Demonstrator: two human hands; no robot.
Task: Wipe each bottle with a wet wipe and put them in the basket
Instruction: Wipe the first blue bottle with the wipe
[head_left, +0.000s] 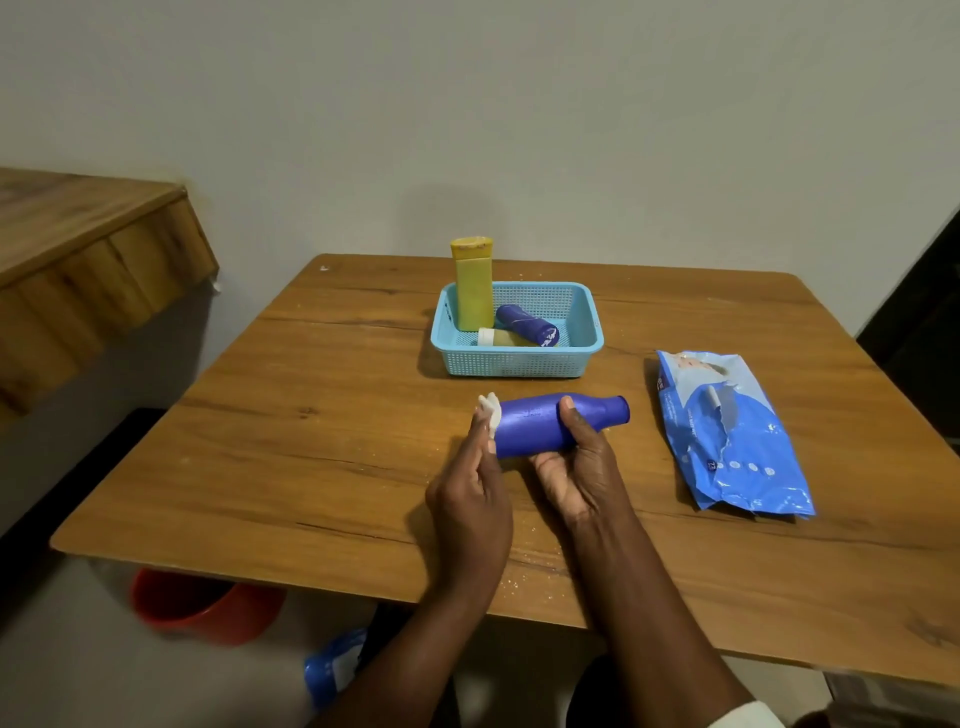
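Right hand (574, 467) curled, gripping (thumb on top); left hand (475, 493) pinching; forearms extended forward.

Wooden table (322, 467) has a dark grain and some pale specks scattered near the front edge. Behind it there's just a plain off-white wall (519, 104). On the left a wooden ledge (88, 249) with a slatted-looking side sticks out. Under the table there's a red bucket (202, 608) on the floor, and next to it something blue and white (332, 670), too blurry to make out.

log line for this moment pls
step: wiping | right hand: holds blue bottle | left hand: wet wipe on bottle base | basket: three bottles
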